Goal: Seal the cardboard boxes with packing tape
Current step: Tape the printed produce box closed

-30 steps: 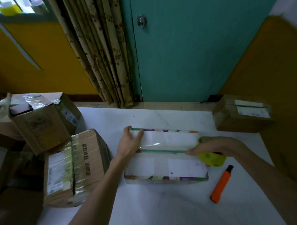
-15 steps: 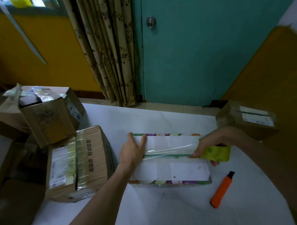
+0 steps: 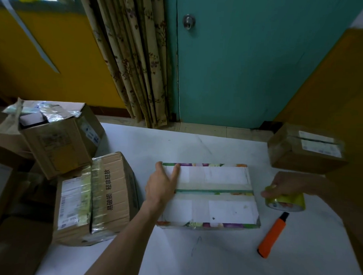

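My left hand (image 3: 163, 186) lies flat with the fingers straight, pressing down on the left end of the flat white-topped cardboard box (image 3: 215, 208) with a colourful printed border. My right hand (image 3: 286, 185) is curled over the top of a yellow-green roll of packing tape (image 3: 287, 201) and grips it just beside the box's right edge, level with the centre seam. I cannot tell whether a strip of tape runs from the roll to the box.

The box sits in the middle of the white table (image 3: 193, 257), long side toward me, both top flaps closed and meeting along a green line. A pale glossy band lies along that seam.

Near the roll, on my side of it, an orange marker pen with a black cap (image 3: 273, 235) lies on the table at a slant. At the far right corner stands a small brown cardboard box with white labels (image 3: 305, 150), apart from the rest. To the left of my forearm a brown taped carton printed with Chinese characters (image 3: 104, 196) rests at the table's edge. Behind it is a brown carton with open flaps (image 3: 57, 141). Beyond the table are a teal door (image 3: 251, 67), a floral beige curtain (image 3: 136, 63) and a yellow wall (image 3: 45, 50).
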Demonstrator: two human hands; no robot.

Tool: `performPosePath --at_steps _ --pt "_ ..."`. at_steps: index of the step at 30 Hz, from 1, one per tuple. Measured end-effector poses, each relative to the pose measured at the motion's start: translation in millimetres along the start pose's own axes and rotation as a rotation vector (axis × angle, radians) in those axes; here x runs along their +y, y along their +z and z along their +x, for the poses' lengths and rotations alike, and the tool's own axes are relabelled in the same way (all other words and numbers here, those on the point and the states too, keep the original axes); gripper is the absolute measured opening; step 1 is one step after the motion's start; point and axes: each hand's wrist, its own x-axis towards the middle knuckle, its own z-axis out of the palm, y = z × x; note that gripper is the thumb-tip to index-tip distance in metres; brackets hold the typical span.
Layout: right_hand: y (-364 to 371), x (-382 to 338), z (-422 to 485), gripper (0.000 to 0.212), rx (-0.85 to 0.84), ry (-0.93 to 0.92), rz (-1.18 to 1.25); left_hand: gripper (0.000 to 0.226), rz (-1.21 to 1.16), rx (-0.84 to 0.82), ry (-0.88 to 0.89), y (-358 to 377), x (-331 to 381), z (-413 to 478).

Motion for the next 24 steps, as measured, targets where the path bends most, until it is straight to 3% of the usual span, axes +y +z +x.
performPosePath --at_steps 3,7,13,16,19,22,24 --pt "-8 1 5 0.081 0.008 -0.025 -0.041 0.057 -0.001 0.011 -0.010 1 2 1" --pt "7 3 22 0.071 -0.024 -0.057 0.106 0.055 -0.007 0.008 -0.008 2 3 0" --pt "41 9 42 0.093 -0.019 -0.085 0.454 0.058 -0.017 0.008 -0.002 4 -1 4" --pt "49 10 36 0.080 0.024 -0.055 0.470 0.069 -0.016 -0.003 0.019 6 -2 3" --pt "61 11 29 0.083 -0.041 -0.077 0.489 0.067 0.042 -0.046 0.056 1 1 8" --pt "87 9 22 0.054 -0.086 -0.120 0.513 0.065 0.076 -0.086 0.111 -8 1 16" --pt "103 10 22 0.048 -0.025 -0.158 0.588 0.069 0.063 -0.072 0.128 -9 -1 20"
